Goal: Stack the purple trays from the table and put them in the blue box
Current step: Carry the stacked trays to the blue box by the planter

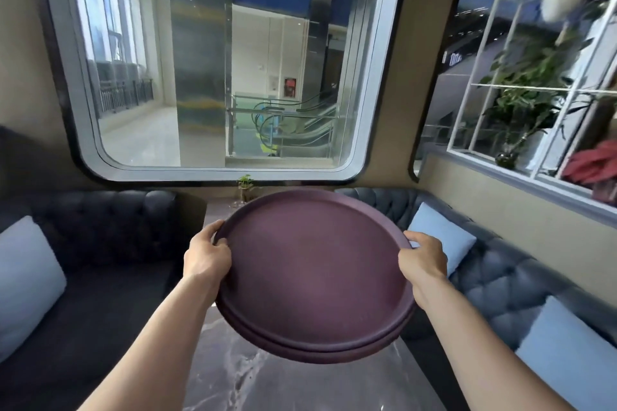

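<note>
A stack of round purple trays [314, 274] hangs in the air above the marble table [260, 384], tilted slightly toward me. At least two rims show at its near edge. My left hand [207, 255] grips the left rim, thumb on top. My right hand [423, 260] grips the right rim the same way. The stack touches nothing else. No blue box is in view.
Dark tufted sofas flank the table, the left sofa [100, 243] and the right sofa [500, 277], each with pale blue cushions [26, 280]. A small potted plant [245, 187] stands at the table's far end under a big window. Plants fill a shelf at right.
</note>
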`<state>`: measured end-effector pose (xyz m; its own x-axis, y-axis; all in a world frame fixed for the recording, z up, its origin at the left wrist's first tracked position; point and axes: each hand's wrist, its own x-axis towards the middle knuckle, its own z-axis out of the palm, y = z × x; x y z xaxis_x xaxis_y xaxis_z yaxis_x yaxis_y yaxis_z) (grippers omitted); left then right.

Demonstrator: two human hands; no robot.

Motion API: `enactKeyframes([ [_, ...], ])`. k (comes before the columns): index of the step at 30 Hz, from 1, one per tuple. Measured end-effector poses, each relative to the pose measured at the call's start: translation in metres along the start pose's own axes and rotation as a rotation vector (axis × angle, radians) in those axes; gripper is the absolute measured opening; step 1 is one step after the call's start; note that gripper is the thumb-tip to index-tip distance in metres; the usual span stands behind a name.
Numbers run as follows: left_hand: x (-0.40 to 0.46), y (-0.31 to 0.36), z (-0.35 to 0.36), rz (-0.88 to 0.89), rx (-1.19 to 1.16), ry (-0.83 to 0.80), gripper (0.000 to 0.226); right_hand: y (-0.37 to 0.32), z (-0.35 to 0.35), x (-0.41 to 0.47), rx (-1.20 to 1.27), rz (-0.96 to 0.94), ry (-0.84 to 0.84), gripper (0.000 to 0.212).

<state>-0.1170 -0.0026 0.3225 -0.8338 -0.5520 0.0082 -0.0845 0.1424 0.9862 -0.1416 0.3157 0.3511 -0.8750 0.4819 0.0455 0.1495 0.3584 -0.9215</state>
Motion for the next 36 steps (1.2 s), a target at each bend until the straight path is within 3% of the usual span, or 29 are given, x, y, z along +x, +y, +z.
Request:
enactKeyframes([
  [5, -0.024, 0.019, 0.063, 0.051, 0.001, -0.136, 0.048, 0.030, -0.069, 0.011, 0.025, 0.014, 0.142, 0.031],
  [11, -0.100, 0.047, 0.194, 0.117, -0.014, -0.421, 0.053, 0.086, -0.220, 0.005, 0.006, 0.089, 0.379, 0.040],
  [17, -0.265, 0.084, 0.325, 0.218, -0.053, -0.747, 0.049, 0.156, -0.415, -0.056, 0.000, 0.221, 0.734, 0.032],
  [20, -0.377, 0.100, 0.374, 0.292, -0.030, -0.928, 0.041, 0.189, -0.511, -0.115, 0.000, 0.267, 0.924, 0.028],
  [25, -0.564, 0.103, 0.443, 0.372, -0.054, -1.252, 0.046, 0.236, -0.647, -0.249, -0.080, 0.392, 1.272, 0.018],
  [27, -0.644, 0.105, 0.448, 0.408, -0.086, -1.373, 0.049, 0.250, -0.688, -0.309, -0.077, 0.460, 1.389, 0.024],
  [31, -0.790, 0.098, 0.441, 0.399, -0.089, -1.596, 0.046, 0.266, -0.739, -0.430, -0.064, 0.566, 1.602, 0.033],
  [36, -0.943, 0.080, 0.402, 0.391, -0.141, -1.893, 0.044, 0.276, -0.742, -0.564, -0.044, 0.715, 1.900, 0.045],
])
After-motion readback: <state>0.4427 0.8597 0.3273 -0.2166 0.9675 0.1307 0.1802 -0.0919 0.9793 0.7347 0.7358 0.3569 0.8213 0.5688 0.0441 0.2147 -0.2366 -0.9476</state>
